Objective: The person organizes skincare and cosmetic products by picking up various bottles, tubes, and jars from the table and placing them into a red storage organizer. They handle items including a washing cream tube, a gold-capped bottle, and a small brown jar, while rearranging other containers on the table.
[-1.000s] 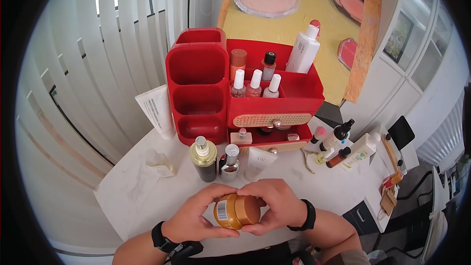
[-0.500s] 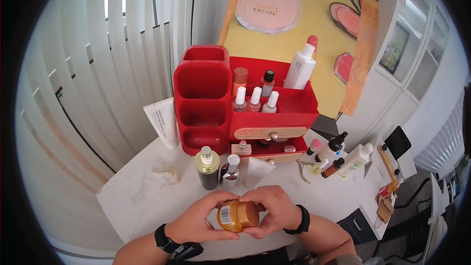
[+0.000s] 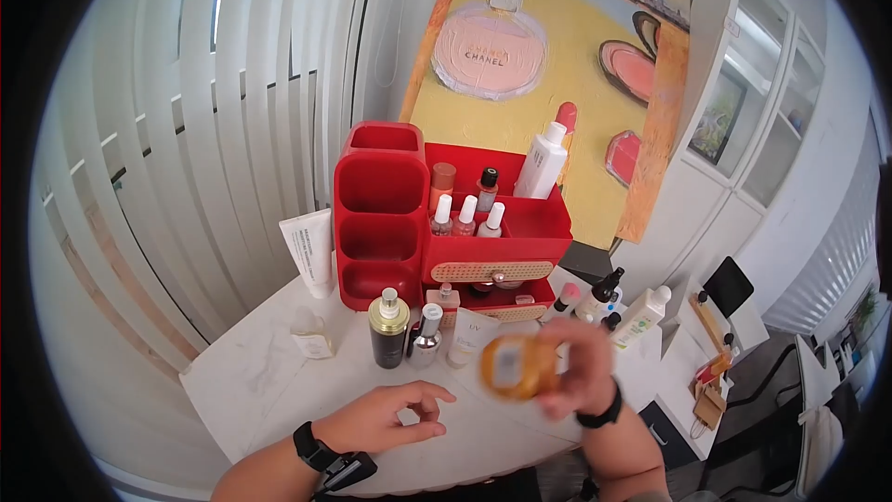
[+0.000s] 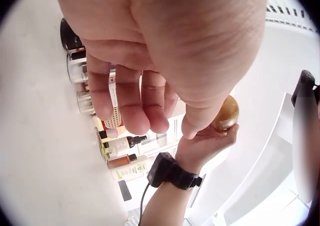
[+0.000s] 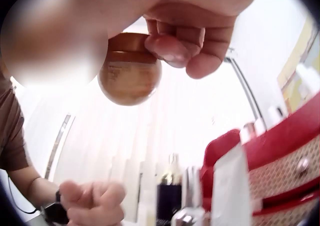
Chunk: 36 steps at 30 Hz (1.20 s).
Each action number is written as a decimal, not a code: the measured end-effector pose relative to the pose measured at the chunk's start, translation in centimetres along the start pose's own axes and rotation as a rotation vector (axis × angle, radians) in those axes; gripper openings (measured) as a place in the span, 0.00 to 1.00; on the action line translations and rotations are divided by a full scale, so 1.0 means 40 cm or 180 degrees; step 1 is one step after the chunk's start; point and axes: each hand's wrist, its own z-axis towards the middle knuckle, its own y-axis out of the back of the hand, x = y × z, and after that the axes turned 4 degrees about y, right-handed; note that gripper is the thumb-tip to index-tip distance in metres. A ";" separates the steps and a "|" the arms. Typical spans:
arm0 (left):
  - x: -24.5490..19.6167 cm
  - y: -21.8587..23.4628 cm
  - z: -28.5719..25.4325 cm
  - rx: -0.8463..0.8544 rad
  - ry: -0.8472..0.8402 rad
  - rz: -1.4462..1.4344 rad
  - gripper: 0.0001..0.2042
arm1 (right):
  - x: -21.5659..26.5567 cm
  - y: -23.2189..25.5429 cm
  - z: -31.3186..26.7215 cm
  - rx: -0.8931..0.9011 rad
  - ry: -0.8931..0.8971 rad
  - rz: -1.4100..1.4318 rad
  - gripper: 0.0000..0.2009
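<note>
An amber jar (image 3: 513, 368) with a brown lid is held up over the table by my right hand (image 3: 583, 374), blurred in the head view. The right wrist view shows the fingers and thumb gripping the jar (image 5: 131, 80) around its lid, the round body pointing down. My left hand (image 3: 383, 418) holds nothing; its fingers are loosely bent above the near part of the table (image 3: 251, 390). Beyond the hands stand a white UV tube (image 3: 469, 339), a silver-capped bottle (image 3: 426, 335) and a dark pump bottle with a gold collar (image 3: 388, 335).
Behind these is a red organizer (image 3: 381, 184) with several nail polish bottles and a partly open lower drawer. A white tube (image 3: 311, 251) leans at its left, near a small clear bottle (image 3: 312, 339). At the right stand a black spray bottle (image 3: 604, 290) and a white bottle (image 3: 643, 316).
My left hand has let go of the jar. My right hand has lifted it up and to the right, away from the left hand. The head view has shifted too.
</note>
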 end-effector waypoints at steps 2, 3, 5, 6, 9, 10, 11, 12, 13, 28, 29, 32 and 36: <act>-0.028 -0.006 -0.007 -0.0144 0.0101 -0.0012 0.15 | -0.039 0.079 0.022 -0.0297 -0.0005 -0.0761 0.30; -0.026 -0.006 -0.008 -0.0153 0.0065 -0.0023 0.15 | -0.012 0.094 0.062 -0.0384 -0.0839 -0.0304 0.28; -0.021 -0.008 -0.007 -0.0115 -0.0051 0.0106 0.15 | -0.066 0.130 0.123 -0.0292 -0.1185 -0.0851 0.25; -0.022 -0.009 -0.007 -0.0106 -0.0080 0.0109 0.15 | -0.091 0.135 0.154 -0.0292 -0.1171 -0.0877 0.25; -0.021 -0.011 -0.008 -0.0116 -0.0091 0.0155 0.15 | -0.147 0.126 0.221 0.0241 -0.1661 -0.1852 0.22; -0.016 -0.011 -0.008 -0.0152 -0.0111 0.0165 0.15 | -0.167 0.114 0.232 0.0520 -0.1601 -0.2086 0.21; -0.013 -0.009 -0.007 -0.0192 -0.0125 0.0173 0.14 | -0.187 0.103 0.244 0.0801 -0.1537 -0.2314 0.20; -0.012 -0.005 -0.005 -0.0203 -0.0131 0.0184 0.14 | -0.205 0.094 0.259 0.0794 -0.1523 -0.2311 0.20; -0.011 -0.004 -0.005 -0.0180 -0.0107 0.0208 0.14 | -0.222 0.085 0.269 0.1075 -0.1691 -0.2400 0.21; -0.012 0.000 -0.012 -0.0148 -0.0047 0.0194 0.15 | -0.323 0.045 0.275 0.1843 -0.1930 -0.2607 0.21; -0.011 -0.001 -0.011 -0.0137 -0.0062 0.0161 0.16 | -0.325 0.042 0.274 0.1813 -0.1882 -0.2598 0.22; -0.008 0.000 -0.010 -0.0137 -0.0078 0.0250 0.16 | -0.326 0.032 0.271 0.1733 -0.1823 -0.2572 0.22; -0.017 -0.003 -0.013 -0.0094 -0.0021 0.0240 0.15 | -0.316 0.029 0.270 0.1657 -0.1844 -0.2524 0.24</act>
